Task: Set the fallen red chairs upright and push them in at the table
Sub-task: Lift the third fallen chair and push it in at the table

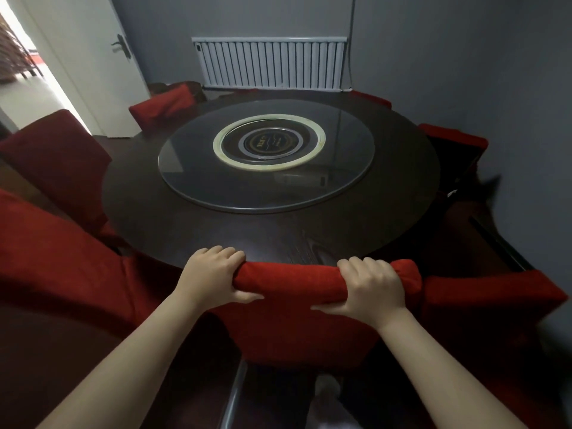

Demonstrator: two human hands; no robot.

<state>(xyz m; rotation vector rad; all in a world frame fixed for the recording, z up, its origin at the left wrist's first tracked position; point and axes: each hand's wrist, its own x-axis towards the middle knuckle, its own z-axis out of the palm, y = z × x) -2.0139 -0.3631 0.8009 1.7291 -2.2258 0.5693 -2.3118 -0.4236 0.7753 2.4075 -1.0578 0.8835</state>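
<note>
The round table (185,218) filled the middle of our view, with red chairs (52,243) ranged round its rim. The near chair (294,329) stood upright at the table's near edge, straight ahead of us, its padded top rail running left to right along that edge. We judged the push had to go straight forward, square to the rail, with neither hand nearer. Our left hand (210,280) curled over the rail's left end and our right hand (371,286) wrapped round it near the right end. The seat and legs were hidden below, so we could not tell how far in the chair sat. The far-right chair (455,140) was too dark to read.
</note>
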